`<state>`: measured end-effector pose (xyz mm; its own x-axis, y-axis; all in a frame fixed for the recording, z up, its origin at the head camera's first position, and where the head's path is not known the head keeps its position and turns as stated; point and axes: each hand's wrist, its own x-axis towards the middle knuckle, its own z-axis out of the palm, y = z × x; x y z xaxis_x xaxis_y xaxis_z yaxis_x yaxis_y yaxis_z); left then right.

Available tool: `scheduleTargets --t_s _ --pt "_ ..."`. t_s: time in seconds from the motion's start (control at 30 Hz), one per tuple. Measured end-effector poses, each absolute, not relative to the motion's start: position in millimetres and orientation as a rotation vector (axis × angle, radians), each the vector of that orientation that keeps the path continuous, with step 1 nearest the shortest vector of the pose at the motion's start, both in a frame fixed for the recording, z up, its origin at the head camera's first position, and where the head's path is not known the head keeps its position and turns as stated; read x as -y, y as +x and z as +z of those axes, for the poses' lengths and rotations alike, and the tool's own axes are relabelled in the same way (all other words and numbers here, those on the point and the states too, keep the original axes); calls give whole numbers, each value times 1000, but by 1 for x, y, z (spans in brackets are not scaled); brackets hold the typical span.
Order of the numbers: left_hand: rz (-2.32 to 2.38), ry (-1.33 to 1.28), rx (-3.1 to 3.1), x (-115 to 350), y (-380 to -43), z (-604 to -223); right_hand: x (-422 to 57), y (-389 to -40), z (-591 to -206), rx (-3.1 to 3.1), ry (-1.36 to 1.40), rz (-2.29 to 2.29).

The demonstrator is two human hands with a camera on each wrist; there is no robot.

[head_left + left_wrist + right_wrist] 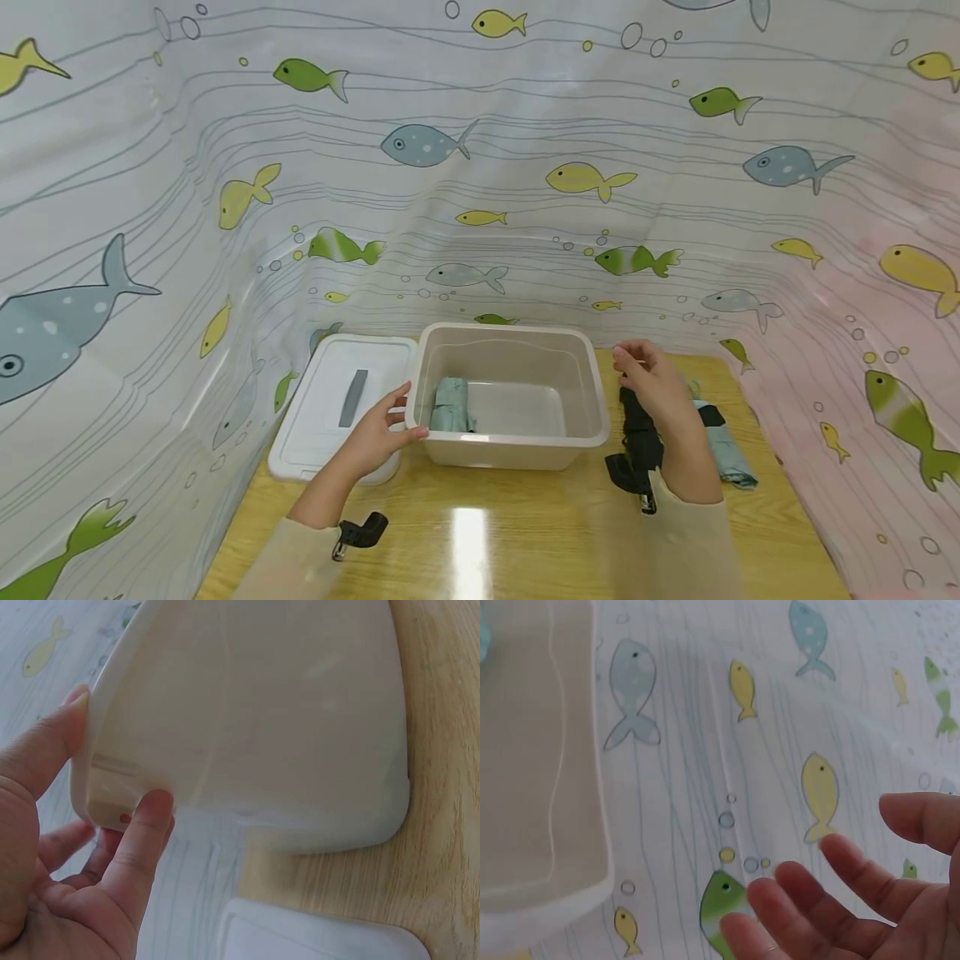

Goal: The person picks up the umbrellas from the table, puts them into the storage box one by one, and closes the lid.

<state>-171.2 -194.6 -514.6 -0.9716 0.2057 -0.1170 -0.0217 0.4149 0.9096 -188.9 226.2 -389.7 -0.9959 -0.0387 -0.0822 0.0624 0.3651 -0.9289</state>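
A beige plastic storage box (517,454) stands on the table, with a rolled pale-green cloth-like bundle (451,405) at the left inside it. My left hand (378,433) grips the box's left rim, thumb on the rim and fingers against the outer wall, as the left wrist view shows. My right hand (656,387) is raised to the right of the box, fingers relaxed and slightly bent, holding nothing. Beneath it lies a long black bundle (639,429), partly hidden by the hand and wrist. Right of that wrist is a pale-green folded bundle (729,450) with a black band.
A white lid (315,417) with a grey handle (353,398) lies left of the box. The wooden table (420,533) meets a fish-patterned curtain (525,250) at the back and sides. Small black devices (363,530) are worn on both wrists.
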Motion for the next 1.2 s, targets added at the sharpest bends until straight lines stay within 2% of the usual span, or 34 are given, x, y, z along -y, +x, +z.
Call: scheduleTargets --t_s 0.67,1.2 --pt "1602 173 -2445 193 -172 -514 -292 -162 -430 -2932 435 -1628" --pt "1598 167 -2441 193 -172 -514 -328 -145 -478 -2989 445 -1295"
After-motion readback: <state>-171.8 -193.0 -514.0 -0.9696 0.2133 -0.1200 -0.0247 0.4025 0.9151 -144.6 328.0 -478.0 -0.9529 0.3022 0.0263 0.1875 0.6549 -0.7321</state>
